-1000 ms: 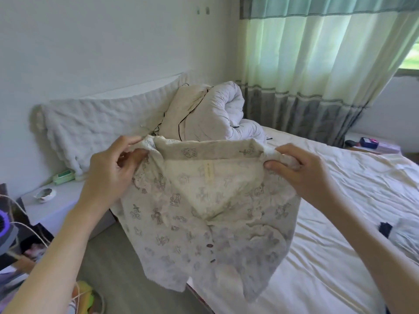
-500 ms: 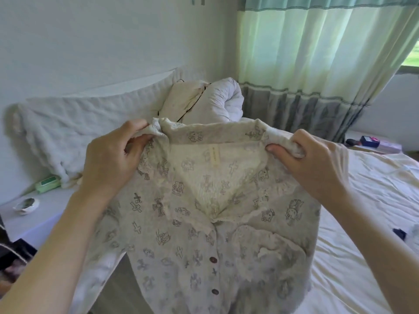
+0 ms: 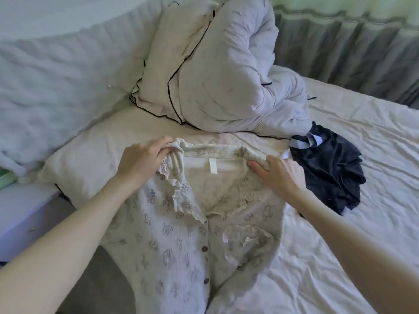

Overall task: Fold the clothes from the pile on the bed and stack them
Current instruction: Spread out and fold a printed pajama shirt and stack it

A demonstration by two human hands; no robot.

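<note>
My arms: both of my bare arms reach forward from the bottom corners, one on each side of the shirt.
Pajama shirt (image 3: pixel 181 241): it is cream with little gray pictures, brown buttons down the front and a frilly collar. It lies front side up on the near part of the bed, and its bottom end runs out of sight.
My left hand (image 3: pixel 140 160): my fingers curl tight around the left shoulder of the shirt, right by the collar.
My right hand (image 3: pixel 277 174): my thumb and fingers pinch the right shoulder of the shirt at the collar edge.
Label: a small white tag sits inside the neck, between my two hands.
Bed sheet (image 3: pixel 340 257): it is white and wrinkly, and the shirt lies on it.
Dark clothes (image 3: pixel 328 168): a crumpled navy piece lies on the sheet just to the right of my right hand.
Pillow (image 3: pixel 95 150): it lies flat, and the shirt collar rests on it.
Quilt (image 3: pixel 226 71): a big white bundle with black trim sits behind the pillow.
Curtain (image 3: pixel 351 46): it hangs gray and green at the far side.
</note>
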